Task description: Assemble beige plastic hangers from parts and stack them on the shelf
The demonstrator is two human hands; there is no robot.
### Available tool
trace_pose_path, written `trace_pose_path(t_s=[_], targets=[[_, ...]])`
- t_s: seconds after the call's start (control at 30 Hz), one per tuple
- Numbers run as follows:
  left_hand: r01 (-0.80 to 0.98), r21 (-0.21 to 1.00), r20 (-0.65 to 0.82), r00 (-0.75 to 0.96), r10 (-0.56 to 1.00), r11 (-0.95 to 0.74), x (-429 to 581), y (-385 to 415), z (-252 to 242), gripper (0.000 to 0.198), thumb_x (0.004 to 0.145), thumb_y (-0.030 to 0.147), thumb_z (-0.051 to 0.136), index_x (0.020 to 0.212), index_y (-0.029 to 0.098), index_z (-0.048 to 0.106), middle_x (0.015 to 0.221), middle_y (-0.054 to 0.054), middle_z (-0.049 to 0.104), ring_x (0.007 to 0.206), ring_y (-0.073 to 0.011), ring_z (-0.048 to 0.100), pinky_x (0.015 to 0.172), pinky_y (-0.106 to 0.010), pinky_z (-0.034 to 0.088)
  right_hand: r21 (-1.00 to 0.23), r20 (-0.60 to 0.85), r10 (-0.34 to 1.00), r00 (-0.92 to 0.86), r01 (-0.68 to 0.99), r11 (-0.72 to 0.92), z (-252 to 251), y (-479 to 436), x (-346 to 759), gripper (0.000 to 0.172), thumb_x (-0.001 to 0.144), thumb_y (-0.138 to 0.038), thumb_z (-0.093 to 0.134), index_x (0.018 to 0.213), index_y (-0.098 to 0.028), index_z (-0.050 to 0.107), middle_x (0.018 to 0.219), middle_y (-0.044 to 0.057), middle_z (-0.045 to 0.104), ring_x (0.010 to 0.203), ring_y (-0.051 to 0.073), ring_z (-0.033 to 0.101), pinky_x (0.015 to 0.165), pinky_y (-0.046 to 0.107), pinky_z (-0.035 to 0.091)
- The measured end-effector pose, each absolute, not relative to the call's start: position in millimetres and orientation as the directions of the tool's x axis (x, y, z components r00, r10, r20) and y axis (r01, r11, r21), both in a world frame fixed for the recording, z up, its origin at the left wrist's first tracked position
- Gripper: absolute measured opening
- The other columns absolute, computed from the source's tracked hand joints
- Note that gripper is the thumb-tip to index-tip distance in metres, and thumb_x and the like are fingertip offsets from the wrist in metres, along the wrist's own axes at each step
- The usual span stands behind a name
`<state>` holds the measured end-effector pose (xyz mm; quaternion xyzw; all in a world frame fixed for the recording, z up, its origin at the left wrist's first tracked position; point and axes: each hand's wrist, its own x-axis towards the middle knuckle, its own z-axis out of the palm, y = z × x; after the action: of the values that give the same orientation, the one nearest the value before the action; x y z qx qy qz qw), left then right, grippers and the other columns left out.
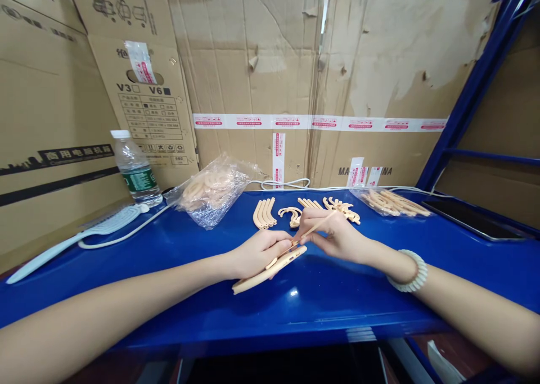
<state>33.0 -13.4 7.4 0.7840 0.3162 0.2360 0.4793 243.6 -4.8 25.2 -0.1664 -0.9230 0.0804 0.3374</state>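
My left hand (258, 253) is closed around a long, flat peach-coloured plastic piece (270, 270) that rests slanted on the blue table (177, 271). My right hand (333, 236) pinches a thin peach-coloured stick (321, 224), whose lower end meets the upper end of the flat piece between my fingertips. A white bead bracelet (410, 271) is on my right wrist. Just behind my hands lie a row of curved peach pieces (264, 213), a single hook-shaped one (290, 213) and a loose cluster of thin ones (341, 208).
A clear bag of peach parts (211, 190) sits at the back left, another open bag of sticks (394, 202) at the back right. A water bottle (135, 169), a white hairbrush (80, 238), a white cable (287, 184) and a dark tablet (472, 218) lie around. Cardboard walls (261, 63) stand behind.
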Motion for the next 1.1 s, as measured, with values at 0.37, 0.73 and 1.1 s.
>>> trace_pose_path(t_s=[0.37, 0.73, 1.1], targets=[[0.179, 0.973, -0.040, 0.749, 0.661, -0.144, 29.7, -0.3, 0.9, 0.037, 0.089, 0.051, 0.049, 0.083, 0.015, 0.056, 0.057, 0.003, 0.054, 0.042, -0.0087, 0.050, 0.041, -0.019, 0.036, -0.235, 0.621, 0.351, -0.701, 0.260, 0.936, 37.2, -4.8, 251.6, 0.025, 0.093, -0.018, 0.044, 0.083, -0.020, 0.067, 0.085, 0.006, 0.063, 0.079, 0.016, 0.057, 0.072, 0.032, 0.048], [-0.214, 0.917, -0.132, 0.633, 0.763, 0.336, 36.2, 9.6, 8.8, 0.010, 0.084, 0.018, 0.063, 0.090, 0.010, 0.062, 0.080, -0.011, 0.070, 0.068, -0.0153, 0.065, 0.069, -0.026, 0.051, -0.553, 0.232, 0.958, -0.168, 0.787, 0.272, 61.0, 65.1, 333.3, 0.049, 0.081, -0.013, 0.056, 0.129, -0.006, 0.050, 0.062, 0.001, 0.060, 0.051, 0.013, 0.054, 0.050, 0.024, 0.045], [-0.265, 0.909, -0.112, 0.587, 0.802, 0.321, 33.3, 10.1, 7.7, 0.015, 0.089, 0.013, 0.053, 0.096, 0.013, 0.066, 0.090, -0.009, 0.069, 0.076, -0.0171, 0.067, 0.074, -0.029, 0.054, -0.319, 0.097, 0.995, 0.017, 0.948, 0.015, 45.9, 74.2, 336.0, 0.038, 0.072, -0.007, 0.062, 0.110, -0.009, 0.065, 0.056, 0.005, 0.064, 0.057, 0.021, 0.064, 0.055, 0.029, 0.048]])
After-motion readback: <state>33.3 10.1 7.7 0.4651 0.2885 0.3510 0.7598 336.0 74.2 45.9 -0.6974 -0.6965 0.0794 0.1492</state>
